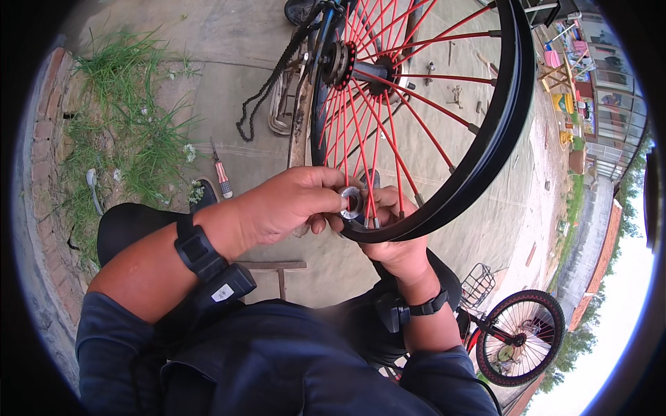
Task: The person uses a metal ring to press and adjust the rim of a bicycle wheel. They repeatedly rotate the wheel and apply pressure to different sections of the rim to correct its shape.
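A bicycle wheel with a black rim (512, 83) and red spokes (427, 114) stands in front of me, its tyre off where the rim shows. My left hand (305, 204) pinches a round silver tool (349, 202) with a hole, held among the spokes at the lower rim beside the metal spoke nipples. My right hand (399, 253) is closed round the lower rim from below and behind, fingertips by the spokes and the silver tool; part of it is hidden by the rim.
A chain (262, 93) hangs at the upper left of the wheel. A screwdriver (222, 173) lies on the concrete near weeds (114, 118). A metal bar (274, 265) is below my hands. Another bicycle (517, 336) stands at lower right; coloured items (562, 102) line the far wall.
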Demonstrator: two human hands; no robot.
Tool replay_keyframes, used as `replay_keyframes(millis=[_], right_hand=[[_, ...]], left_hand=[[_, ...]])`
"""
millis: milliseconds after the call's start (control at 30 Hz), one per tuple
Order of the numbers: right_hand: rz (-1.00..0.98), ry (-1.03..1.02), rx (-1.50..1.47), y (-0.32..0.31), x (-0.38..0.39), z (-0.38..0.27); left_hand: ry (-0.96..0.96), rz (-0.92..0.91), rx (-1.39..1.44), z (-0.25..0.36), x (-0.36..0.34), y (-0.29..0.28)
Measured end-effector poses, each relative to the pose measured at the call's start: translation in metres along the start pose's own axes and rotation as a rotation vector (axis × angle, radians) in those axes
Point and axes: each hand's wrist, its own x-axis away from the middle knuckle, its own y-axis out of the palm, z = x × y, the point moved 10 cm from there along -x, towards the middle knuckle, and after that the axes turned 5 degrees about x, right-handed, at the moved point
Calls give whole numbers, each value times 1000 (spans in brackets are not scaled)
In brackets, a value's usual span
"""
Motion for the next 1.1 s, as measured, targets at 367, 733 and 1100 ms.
replay_keyframes(millis=[367,733,1100], right_hand=[[4,-63,-36,4,-5,-9],[5,-55,-42,5,-6,-1],[95,-49,-136,-3,-5,3]], left_hand=[[34,0,-56,9,0,1],[26,204,-336,12,-7,-11],[-11,49,-231,16,-11,-12]])
